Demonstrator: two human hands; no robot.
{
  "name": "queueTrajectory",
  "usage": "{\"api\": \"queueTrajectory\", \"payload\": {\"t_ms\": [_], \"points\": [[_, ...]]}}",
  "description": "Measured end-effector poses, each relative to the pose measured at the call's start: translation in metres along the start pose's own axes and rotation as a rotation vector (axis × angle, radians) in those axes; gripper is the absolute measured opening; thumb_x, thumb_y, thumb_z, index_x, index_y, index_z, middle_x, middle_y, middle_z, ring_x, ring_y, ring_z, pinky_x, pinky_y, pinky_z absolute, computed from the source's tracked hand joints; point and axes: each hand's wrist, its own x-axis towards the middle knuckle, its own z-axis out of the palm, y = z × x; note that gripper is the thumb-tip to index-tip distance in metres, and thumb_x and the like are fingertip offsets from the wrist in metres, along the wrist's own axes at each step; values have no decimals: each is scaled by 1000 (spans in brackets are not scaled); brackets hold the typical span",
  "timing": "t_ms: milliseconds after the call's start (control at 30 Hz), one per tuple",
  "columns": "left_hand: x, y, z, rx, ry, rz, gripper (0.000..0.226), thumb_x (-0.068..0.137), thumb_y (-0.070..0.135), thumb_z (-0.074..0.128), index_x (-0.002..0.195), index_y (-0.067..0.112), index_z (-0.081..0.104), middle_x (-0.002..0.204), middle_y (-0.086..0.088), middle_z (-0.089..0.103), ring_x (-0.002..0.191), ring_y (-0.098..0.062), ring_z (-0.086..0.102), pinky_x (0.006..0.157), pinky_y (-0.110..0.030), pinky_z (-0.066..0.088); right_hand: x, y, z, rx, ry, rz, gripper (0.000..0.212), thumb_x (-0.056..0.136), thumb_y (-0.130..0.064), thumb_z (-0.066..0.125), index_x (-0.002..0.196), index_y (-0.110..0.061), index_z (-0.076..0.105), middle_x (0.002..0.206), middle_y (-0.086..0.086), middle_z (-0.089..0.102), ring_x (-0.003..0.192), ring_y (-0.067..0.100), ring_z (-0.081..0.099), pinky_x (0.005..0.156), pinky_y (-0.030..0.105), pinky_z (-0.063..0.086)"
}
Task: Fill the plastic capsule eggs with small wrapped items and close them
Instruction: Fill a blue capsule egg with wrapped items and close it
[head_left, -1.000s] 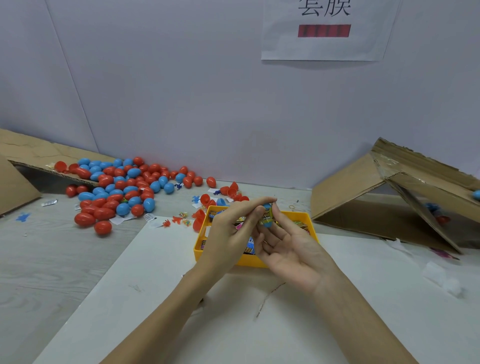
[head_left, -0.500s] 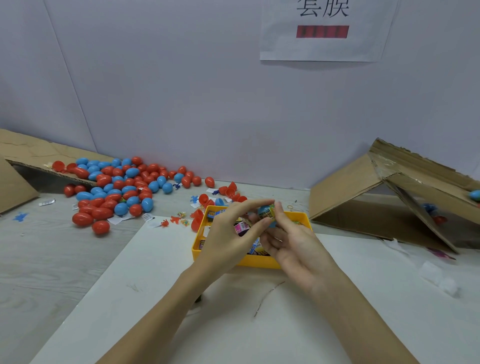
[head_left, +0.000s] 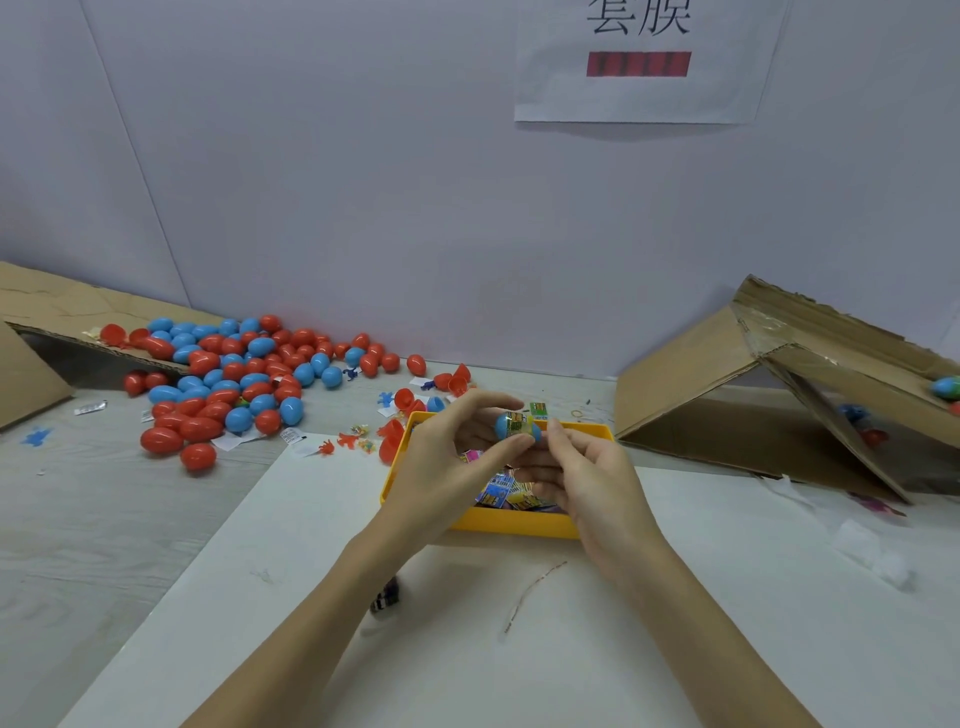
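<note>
head | left hand (head_left: 441, 462) and right hand (head_left: 587, 478) both pinched blue egg (head_left: 517, 426) above yellow tray (head_left: 519, 522) | egg judged light, stiff, slick; best held at both ends | wrapper (head_left: 519, 423) covered middle

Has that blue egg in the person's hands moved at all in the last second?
Barely. The blue egg remains over the far rim of the yellow tray, held by the left hand and right hand.
</note>
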Motion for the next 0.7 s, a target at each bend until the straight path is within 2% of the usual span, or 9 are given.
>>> {"api": "queueTrajectory", "payload": {"t_ms": [133,267,433,533,633,700], "points": [[0,-1,-3,48,14,-2,31,85,31,79,113,21,71,94,12,73,89,-13,71,79,-23,59,1,1,1,-67,-17,-91,21,107,-21,54,116,-14,72,100,8,79,92,21,77,68,25,58],[0,-1,-4,133,-3,81,31,86,23,80,113,14,72,101,7,72,94,-15,70,82,-25,59,0,3,-2,-96,-8,-121,13,101,-14,64,110,-12,74,96,9,79,93,21,77,70,23,59],[0,-1,-4,252,6,165,32,83,18,83,112,10,72,102,2,70,94,-12,69,82,-26,59,-2,4,-7,-135,18,-168,19,96,-13,70,114,-9,78,93,4,81,87,17,78,73,24,62],[0,0,-4,254,12,183,31,83,19,83,111,12,73,102,4,69,94,-10,68,82,-22,58,-2,5,-7,-213,59,-228,20,96,-15,71,113,-10,79,89,0,81,80,14,78,75,25,63],[0,2,-3,254,23,184,29,82,19,84,109,14,73,100,5,68,93,-10,67,81,-18,57,-3,5,-6,-302,88,-306,20,97,-21,69,111,-12,80,87,-6,80,78,7,77,73,17,59],[-1,4,-2,260,29,179,27,82,15,83,107,14,73,100,4,68,93,-11,67,81,-19,57,-6,4,-3,-354,90,-351,23,95,-28,71,112,-16,80,90,-10,80,81,3,76,75,16,59]]}}
